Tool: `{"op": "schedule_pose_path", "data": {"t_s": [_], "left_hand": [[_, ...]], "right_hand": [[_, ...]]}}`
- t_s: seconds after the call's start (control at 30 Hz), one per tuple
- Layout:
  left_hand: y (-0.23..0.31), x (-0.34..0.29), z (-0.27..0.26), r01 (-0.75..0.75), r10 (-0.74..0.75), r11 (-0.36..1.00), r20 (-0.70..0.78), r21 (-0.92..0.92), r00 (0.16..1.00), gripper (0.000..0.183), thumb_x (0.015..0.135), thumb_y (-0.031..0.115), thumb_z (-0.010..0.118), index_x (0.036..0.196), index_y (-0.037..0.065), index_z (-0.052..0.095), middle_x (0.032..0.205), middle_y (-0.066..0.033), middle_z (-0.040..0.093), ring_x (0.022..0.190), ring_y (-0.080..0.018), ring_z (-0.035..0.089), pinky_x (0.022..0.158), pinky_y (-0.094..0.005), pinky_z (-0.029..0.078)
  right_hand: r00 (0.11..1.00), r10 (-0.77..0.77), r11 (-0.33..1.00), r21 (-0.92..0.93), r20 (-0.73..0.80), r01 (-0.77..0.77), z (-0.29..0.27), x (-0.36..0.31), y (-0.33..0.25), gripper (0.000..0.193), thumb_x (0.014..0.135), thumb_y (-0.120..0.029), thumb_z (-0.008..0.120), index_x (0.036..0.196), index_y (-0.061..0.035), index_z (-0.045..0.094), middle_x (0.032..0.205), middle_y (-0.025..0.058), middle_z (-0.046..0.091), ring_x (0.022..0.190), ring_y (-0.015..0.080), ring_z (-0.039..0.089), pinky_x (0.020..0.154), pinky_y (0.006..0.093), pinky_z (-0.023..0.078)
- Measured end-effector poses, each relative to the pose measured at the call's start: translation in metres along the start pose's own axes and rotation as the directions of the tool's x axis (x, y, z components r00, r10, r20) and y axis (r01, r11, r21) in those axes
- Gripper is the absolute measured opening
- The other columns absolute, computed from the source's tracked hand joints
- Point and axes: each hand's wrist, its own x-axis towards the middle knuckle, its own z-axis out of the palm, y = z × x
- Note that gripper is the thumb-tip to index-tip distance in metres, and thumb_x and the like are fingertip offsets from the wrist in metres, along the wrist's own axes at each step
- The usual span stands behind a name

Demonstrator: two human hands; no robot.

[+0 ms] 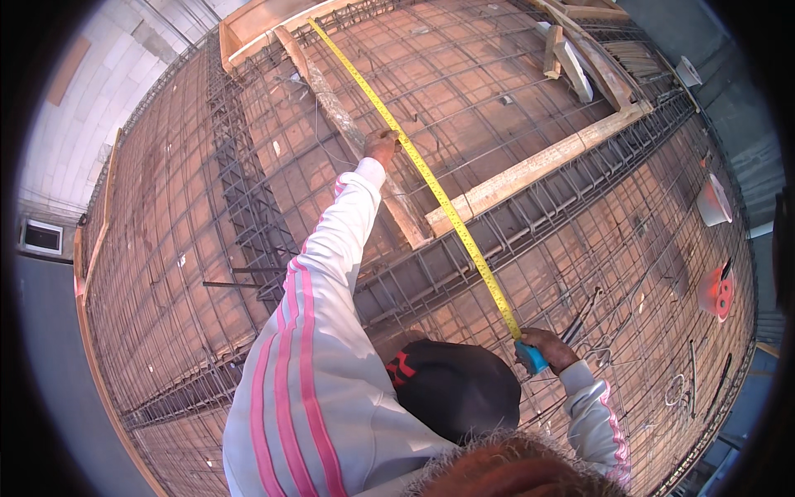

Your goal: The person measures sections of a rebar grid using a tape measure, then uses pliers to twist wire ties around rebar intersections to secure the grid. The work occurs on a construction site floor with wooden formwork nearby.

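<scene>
A yellow tape blade (pixel 447 203) runs out from a blue tape measure case (pixel 531 358) up to the board at the far edge. My right hand (pixel 551 348) grips the case low on the right. Farther out, my left hand (pixel 383 147) has its fingers closed on the edge of the blade, with the arm stretched forward. Below that hand lies a rough wooden plank (pixel 331 112). The blade crosses over a second wooden board (pixel 538 166) that meets the plank near its end. Beside my right hand, a dark long-handled tool (pixel 584 315) rests on the rebar mesh.
A rebar grid (pixel 182 190) covers the reddish panels, with a deeper rebar cage (pixel 513 236) alongside the board. Loose wood offcuts (pixel 571 70) lie at the far right. A white bucket (pixel 714 201) and a red-and-white bucket (pixel 716 294) stand along the right edge.
</scene>
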Motion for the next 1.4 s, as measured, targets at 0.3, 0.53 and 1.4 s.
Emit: {"op": "schedule_pose_path", "data": {"t_s": [0.3,0.53,1.4], "left_hand": [[0.029,-0.114,-0.020,-0.446,0.561,0.722,-0.069,0.529,0.825,0.019,0.089,0.020,0.065,0.103,0.009,0.069,0.102,-0.0128,0.069,0.100,-0.0319,0.065,0.087,-0.0417,0.049],[-0.002,-0.143,-0.079,-0.323,0.503,0.766,-0.206,0.556,0.839,0.019,0.090,0.023,0.065,0.103,0.010,0.068,0.106,-0.0127,0.066,0.104,-0.0363,0.059,0.090,-0.0477,0.046],[-0.086,-0.203,-0.093,-0.253,0.413,0.337,0.100,0.907,0.905,0.032,0.098,0.034,0.051,0.122,0.015,0.062,0.104,-0.0112,0.067,0.096,-0.0319,0.059,0.093,-0.0468,0.040]], "right_hand": [[0.994,-0.109,0.993,-0.053,-0.011,0.109,0.033,0.095,-0.053,0.028,0.096,-0.028,0.056,0.102,-0.0014,0.063,0.083,0.0078,0.064,0.072,0.0167,0.062,0.064,0.0315,0.051],[0.983,-0.180,0.966,-0.193,-0.023,0.172,0.039,0.118,-0.066,0.030,0.097,-0.031,0.052,0.101,-0.0025,0.061,0.082,0.0109,0.065,0.068,0.0198,0.064,0.058,0.0341,0.052],[0.951,-0.248,0.928,-0.328,-0.185,0.178,0.032,0.154,-0.099,0.041,0.092,-0.037,0.061,0.102,0.0026,0.067,0.082,0.0091,0.064,0.070,0.0196,0.060,0.065,0.0334,0.049]]}}
